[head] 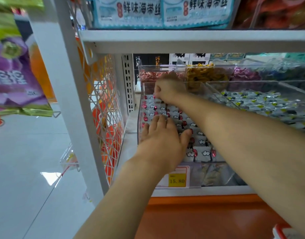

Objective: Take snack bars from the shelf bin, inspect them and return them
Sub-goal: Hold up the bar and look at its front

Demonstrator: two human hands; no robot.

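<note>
Head: bars (202, 153) under left hand (163, 144) (probably).

I see bare skin: left forearm (124, 195), left hand (161, 144), right forearm (243, 131), right hand (169, 88) (uncovered to the frame's edges).

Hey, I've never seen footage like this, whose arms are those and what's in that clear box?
There is no machine: this is one picture from a camera worn on a person's head, looking down at their own arms. The left hand lies flat, fingers straight, on small white cloud-print snack bars in a clear shelf bin. The right hand reaches to the bin's back, fingers curled at the packets; whether it grips one is unclear. A yellow price tag reads 15.80.
</note>
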